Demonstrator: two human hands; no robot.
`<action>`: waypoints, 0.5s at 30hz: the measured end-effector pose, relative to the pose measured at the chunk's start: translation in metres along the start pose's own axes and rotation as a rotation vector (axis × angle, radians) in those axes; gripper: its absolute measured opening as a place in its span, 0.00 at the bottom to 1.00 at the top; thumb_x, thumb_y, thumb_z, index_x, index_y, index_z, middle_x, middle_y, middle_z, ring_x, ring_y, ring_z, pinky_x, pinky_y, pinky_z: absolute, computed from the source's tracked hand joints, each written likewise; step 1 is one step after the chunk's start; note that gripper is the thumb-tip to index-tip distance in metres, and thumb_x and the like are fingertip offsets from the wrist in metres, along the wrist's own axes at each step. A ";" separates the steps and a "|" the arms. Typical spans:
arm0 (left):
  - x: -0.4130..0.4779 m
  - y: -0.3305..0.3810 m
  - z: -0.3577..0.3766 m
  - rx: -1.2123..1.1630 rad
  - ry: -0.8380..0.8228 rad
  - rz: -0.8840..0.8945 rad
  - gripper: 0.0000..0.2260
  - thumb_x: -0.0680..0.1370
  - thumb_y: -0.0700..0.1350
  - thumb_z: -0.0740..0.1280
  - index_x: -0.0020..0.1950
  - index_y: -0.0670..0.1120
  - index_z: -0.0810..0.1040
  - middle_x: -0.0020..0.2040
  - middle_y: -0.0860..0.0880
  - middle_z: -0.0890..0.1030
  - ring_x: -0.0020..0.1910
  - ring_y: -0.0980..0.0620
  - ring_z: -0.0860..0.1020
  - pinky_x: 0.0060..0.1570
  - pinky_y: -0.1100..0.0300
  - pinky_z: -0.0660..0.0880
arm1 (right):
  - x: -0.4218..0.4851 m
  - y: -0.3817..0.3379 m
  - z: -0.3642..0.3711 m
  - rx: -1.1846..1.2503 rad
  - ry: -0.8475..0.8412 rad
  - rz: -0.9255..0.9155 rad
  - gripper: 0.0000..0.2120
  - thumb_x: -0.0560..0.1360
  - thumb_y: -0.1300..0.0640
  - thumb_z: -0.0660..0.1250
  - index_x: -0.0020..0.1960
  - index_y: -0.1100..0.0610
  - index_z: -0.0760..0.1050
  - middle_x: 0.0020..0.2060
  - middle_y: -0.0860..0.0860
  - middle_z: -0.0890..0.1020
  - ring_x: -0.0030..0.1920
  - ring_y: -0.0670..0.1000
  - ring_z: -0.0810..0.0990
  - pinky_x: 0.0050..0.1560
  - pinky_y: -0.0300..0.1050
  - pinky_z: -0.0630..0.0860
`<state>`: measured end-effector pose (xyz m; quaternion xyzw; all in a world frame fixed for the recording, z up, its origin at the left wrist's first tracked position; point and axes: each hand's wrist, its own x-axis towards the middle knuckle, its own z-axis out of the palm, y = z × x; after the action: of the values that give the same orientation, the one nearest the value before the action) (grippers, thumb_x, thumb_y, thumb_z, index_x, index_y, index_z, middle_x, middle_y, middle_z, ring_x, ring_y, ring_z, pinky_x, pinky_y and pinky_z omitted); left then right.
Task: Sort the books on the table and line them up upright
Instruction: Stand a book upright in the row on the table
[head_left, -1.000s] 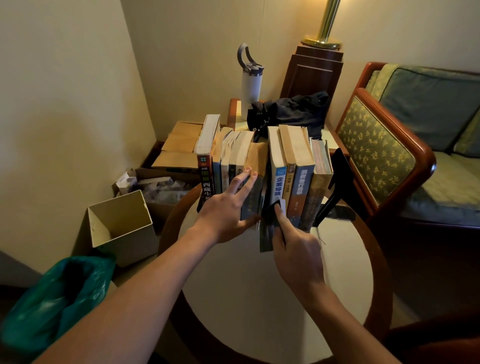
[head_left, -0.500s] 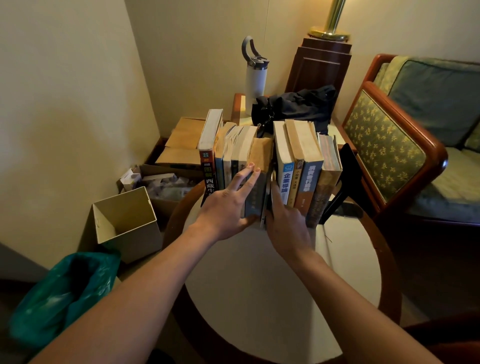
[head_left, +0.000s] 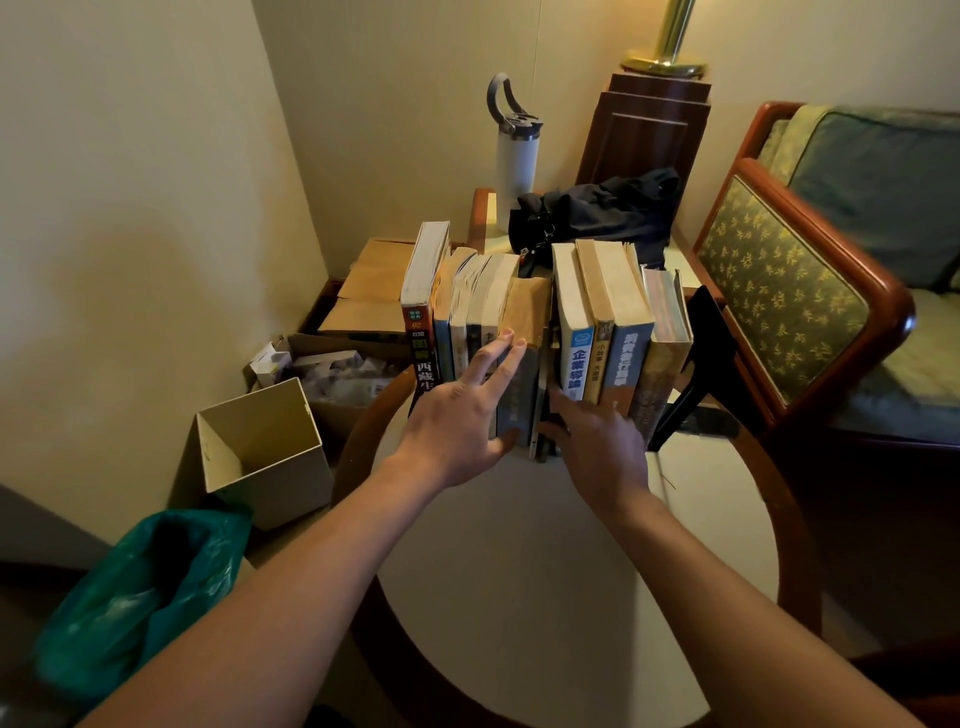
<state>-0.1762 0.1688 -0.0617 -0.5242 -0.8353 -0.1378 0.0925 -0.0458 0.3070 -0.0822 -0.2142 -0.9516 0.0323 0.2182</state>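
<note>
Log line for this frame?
left hand: flat on row of upright paperback books | right hand: presses thin dark book into row

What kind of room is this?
Probably a sitting corner of a hotel room or a living room. It has an upholstered armchair, a brass lamp on a wooden stand, and a round table holding books.

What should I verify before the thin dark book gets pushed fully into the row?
Thin dark book upright in the gap: ok.
Its spine flush with the row: not ok, it sticks out.
Left hand flat against the spines left of the gap: ok.
Right hand touching the thin dark book: ok.
Black bookend at the row's right end: ok.
Free depth behind the thin dark book: cannot tell.
</note>
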 end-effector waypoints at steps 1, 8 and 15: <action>0.001 0.001 -0.001 0.048 0.021 -0.007 0.46 0.74 0.52 0.73 0.82 0.52 0.46 0.81 0.51 0.49 0.52 0.49 0.79 0.45 0.55 0.81 | 0.002 0.000 -0.001 -0.018 -0.007 0.002 0.23 0.71 0.56 0.78 0.64 0.57 0.78 0.55 0.63 0.83 0.50 0.65 0.85 0.34 0.58 0.83; 0.010 0.004 -0.020 0.346 0.242 0.068 0.28 0.74 0.52 0.69 0.73 0.47 0.72 0.73 0.46 0.68 0.69 0.41 0.66 0.62 0.46 0.63 | -0.007 0.002 -0.008 -0.114 0.058 -0.044 0.25 0.69 0.60 0.79 0.65 0.56 0.78 0.54 0.62 0.84 0.50 0.66 0.85 0.31 0.56 0.82; 0.022 -0.009 -0.016 0.277 0.121 0.048 0.37 0.71 0.53 0.74 0.78 0.47 0.65 0.79 0.41 0.60 0.78 0.39 0.57 0.77 0.41 0.56 | -0.004 0.007 0.004 -0.084 0.077 -0.033 0.26 0.72 0.60 0.77 0.68 0.54 0.75 0.57 0.64 0.82 0.50 0.68 0.84 0.31 0.58 0.83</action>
<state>-0.1938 0.1782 -0.0412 -0.5168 -0.8265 -0.0504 0.2175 -0.0415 0.3118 -0.0884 -0.2083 -0.9464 -0.0194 0.2459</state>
